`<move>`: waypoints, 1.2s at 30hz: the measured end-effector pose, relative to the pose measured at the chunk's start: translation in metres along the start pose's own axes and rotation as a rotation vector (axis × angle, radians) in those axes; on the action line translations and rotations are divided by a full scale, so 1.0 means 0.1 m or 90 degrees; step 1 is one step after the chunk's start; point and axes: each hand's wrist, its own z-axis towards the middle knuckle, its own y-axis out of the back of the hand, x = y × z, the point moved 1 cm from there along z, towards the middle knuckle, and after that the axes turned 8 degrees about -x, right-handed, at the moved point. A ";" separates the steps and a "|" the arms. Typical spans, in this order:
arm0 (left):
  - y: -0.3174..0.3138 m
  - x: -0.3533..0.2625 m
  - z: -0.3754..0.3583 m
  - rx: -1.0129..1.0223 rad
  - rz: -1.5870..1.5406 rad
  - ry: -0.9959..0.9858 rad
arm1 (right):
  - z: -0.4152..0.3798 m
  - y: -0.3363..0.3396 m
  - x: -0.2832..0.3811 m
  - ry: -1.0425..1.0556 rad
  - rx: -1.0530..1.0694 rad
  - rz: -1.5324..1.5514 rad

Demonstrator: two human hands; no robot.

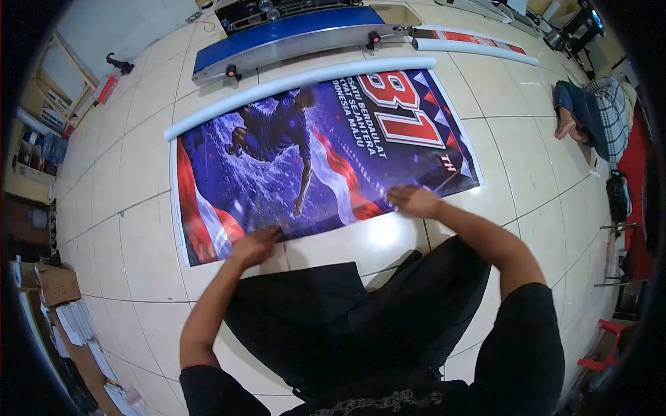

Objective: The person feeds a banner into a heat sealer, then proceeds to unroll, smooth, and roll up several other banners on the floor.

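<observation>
Noting from my end: left hand [258, 244] and right hand [415, 202] at near edge of banner [322, 156], both loosely open, gripping nothing; white roll [291, 82] opposite.

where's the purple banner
In the head view, the purple banner lies upper middle on the floor, between the blue-topped machine and the left hand and right hand at its near edge.

Bright light washes the middle of our view, with white glare on the tiled floor [383, 234] just off centre toward four o'clock. Fisheye distortion curves our edges; the corners near two, four, eight and ten o'clock fall black.
</observation>
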 end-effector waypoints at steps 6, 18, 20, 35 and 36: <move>0.14 0.49 -1.06 -0.058 0.094 0.183 | -1.39 -0.05 -1.03 -0.290 -0.106 0.003; 0.49 0.71 -1.60 -0.145 -0.247 0.444 | -1.70 0.24 -1.65 -0.508 0.011 0.294; 0.60 0.89 -1.59 -0.051 -0.299 0.612 | -1.63 0.31 -1.83 -0.514 0.048 0.270; 0.73 -0.04 0.57 -0.117 -0.052 0.226 | 0.78 0.45 -0.12 -0.115 -0.103 0.124; 0.58 -0.04 0.62 -0.106 -0.042 0.215 | 0.81 0.36 -0.10 -0.113 -0.105 0.120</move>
